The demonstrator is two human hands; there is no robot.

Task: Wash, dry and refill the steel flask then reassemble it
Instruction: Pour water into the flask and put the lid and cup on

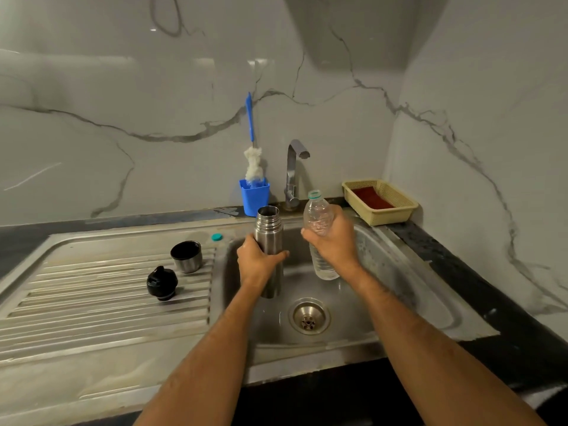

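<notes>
Steel flask (268, 241): rigid, prob slick if wet, mouth open; gripped mid-body by left hand (256, 262). Thin bottle (319, 229), uncapped, crushable, clasped w/ right hand (333, 241) over sink (399, 272).

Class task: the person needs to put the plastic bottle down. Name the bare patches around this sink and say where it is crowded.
Free: the drainboard in front of the black stopper, and the sink floor right of the drain. Crowded: the board's back corner, with cup, stopper and teal cap, and the ledge by the tap, between blue holder and basket.
</notes>
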